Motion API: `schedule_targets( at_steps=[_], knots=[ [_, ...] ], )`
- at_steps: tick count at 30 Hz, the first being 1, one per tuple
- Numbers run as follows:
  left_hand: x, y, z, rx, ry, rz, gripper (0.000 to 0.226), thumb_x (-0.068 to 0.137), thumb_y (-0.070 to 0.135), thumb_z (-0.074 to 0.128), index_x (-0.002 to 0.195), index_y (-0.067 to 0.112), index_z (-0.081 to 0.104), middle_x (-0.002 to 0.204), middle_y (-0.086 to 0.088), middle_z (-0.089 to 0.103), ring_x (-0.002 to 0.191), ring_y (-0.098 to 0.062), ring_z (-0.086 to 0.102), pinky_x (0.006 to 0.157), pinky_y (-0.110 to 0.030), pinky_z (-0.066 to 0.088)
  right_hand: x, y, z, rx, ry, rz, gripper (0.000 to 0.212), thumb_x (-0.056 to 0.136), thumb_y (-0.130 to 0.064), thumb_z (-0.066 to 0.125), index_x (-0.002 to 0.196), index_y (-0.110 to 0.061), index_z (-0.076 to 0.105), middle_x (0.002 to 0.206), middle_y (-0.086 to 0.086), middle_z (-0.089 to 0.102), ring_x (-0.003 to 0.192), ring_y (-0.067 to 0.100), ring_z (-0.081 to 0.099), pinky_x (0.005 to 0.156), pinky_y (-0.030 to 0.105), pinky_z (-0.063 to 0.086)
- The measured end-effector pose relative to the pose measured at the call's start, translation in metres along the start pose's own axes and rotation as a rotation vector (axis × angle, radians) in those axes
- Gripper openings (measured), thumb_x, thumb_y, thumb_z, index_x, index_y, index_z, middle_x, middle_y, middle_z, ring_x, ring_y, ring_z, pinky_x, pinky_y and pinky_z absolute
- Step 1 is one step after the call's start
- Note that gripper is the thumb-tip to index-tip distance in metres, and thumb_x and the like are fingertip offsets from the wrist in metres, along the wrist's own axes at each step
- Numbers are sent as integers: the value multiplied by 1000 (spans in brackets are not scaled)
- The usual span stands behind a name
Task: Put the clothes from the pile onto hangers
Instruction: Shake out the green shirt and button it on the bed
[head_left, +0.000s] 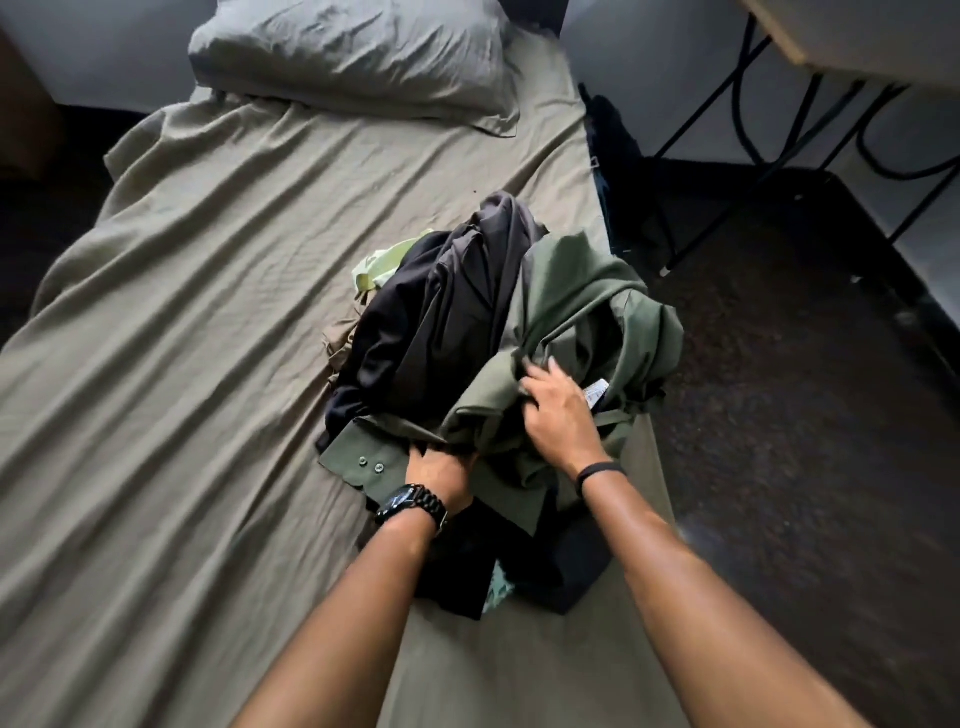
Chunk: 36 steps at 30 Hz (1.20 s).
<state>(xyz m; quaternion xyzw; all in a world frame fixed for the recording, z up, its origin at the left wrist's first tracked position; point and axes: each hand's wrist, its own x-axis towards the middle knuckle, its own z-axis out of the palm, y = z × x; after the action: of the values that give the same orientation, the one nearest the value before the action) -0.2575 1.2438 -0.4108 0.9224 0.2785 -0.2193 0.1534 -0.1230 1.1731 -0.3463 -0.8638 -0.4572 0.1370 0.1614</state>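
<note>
A pile of clothes (498, 364) lies on the bed (208, 338), right of centre in the frame and close to the bed's right edge. On top is an olive-green shirt (582, 322), with a buttoned cuff (363, 462) spread at the pile's lower left; black garments (441, 312) sit to its left, and a pale green item (379, 265) shows at the pile's upper left. The left hand (441, 467), with a black watch (410, 506) on its wrist, is pushed into the green fabric beside the cuff; its fingers are buried, so its grasp cannot be determined. The right hand (556, 415), with a black band (600, 473) on its wrist, has its fingers curled into a fold of the olive-green shirt, next to a white label (597, 392). A grey pillow (353, 57) lies at the upper centre of the frame. A dark carpet (805, 415) occupies the right side of the frame.
</note>
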Motion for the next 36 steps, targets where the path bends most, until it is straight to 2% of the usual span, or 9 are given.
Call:
schedule_targets(
  at_steps=[3,9,16,23,25,28,31,34,36],
  knots=[
    [-17,2,5,-203,-35,-65,55,86,19,51,141,18,41,143,-14,41,134,-34,35,115,-44,22,-43,-14,-4,291,25,134,41,88,-1,44,127,-5,58,137,13,54,133,30,42,111,38,30],
    [-98,21,10,-1333,172,-374,11,87,12,49,79,12,57,79,-6,59,82,-22,55,70,-35,42,-141,-59,-50,660,227,382,26,96,-10,48,112,-6,68,104,7,68,97,18,57,77,18,35],
    [-240,64,-40,-2400,-89,-405,44,91,52,52,112,14,62,101,-9,69,89,-21,66,62,-31,55,-257,-92,-82,1147,208,503,16,74,-22,55,79,-9,62,76,3,63,77,12,54,75,33,45],
    [-333,103,-47,-2039,-48,-261,39,89,-11,40,119,9,53,99,-12,66,78,-20,67,68,-28,56,-344,-96,-115,1278,-229,584,15,88,-28,58,100,-24,66,103,6,69,94,18,62,86,33,48],
    [-351,109,-50,-2051,-55,-167,52,84,-16,36,124,12,52,111,-18,66,95,-30,67,81,-36,56,-354,-93,-126,1386,-108,694,17,93,-27,52,103,-19,63,93,3,65,80,14,58,71,28,45],
    [-369,118,-45,-2004,-126,-84,69,63,-11,42,123,19,57,113,-20,64,99,-36,58,82,-41,48,-362,-84,-135,1322,103,810,50,88,-37,63,132,-19,47,125,0,55,112,14,52,95,32,42],
    [-377,124,-49,-1869,-314,3,69,53,-7,43,118,11,60,103,-19,66,92,-30,60,76,-35,49,-370,-84,-143,1569,-54,939,44,84,-30,67,121,-6,61,115,11,66,100,22,66,92,38,50],
    [-369,116,-63,-1732,-291,-32,27,70,-4,45,66,10,69,63,-3,65,64,-11,58,65,-24,44,-381,-79,-143,1568,93,1016,33,90,-9,55,121,2,59,114,23,64,93,29,66,79,35,53],
    [-350,101,-62,-1654,-260,-162,39,85,9,49,49,15,64,53,2,62,60,-11,56,65,-25,43,-389,-75,-145,1569,322,1009,33,91,3,45,123,1,53,113,24,62,97,33,63,80,36,52]
  ],
)
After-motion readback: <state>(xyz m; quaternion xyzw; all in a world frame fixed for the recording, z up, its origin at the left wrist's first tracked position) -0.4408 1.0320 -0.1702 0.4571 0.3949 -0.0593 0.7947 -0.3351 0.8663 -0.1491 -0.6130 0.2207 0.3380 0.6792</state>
